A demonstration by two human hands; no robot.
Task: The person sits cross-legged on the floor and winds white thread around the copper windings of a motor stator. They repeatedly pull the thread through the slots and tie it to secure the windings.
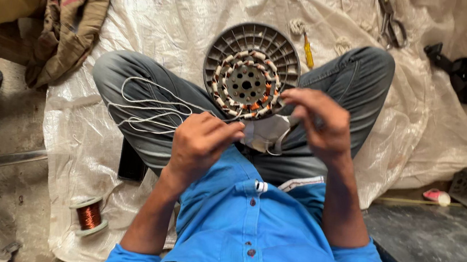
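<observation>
Pinching the white cord (pixel 149 108) closed at the motor winding (pixel 248 83) resting on the lap, left hand (pixel 200 142) and right hand (pixel 321 123) should, in my judgement, keep tension even between both grips.

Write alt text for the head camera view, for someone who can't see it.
A seated person's left hand and right hand work white cord at a round grey motor stator wound with copper coils, resting on their crossed legs above a white plastic sheet. A copper wire spool lies nearby.

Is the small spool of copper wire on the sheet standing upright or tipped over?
Tipped: the small spool of copper wire lies on its side, both pale end discs on edge.
</observation>
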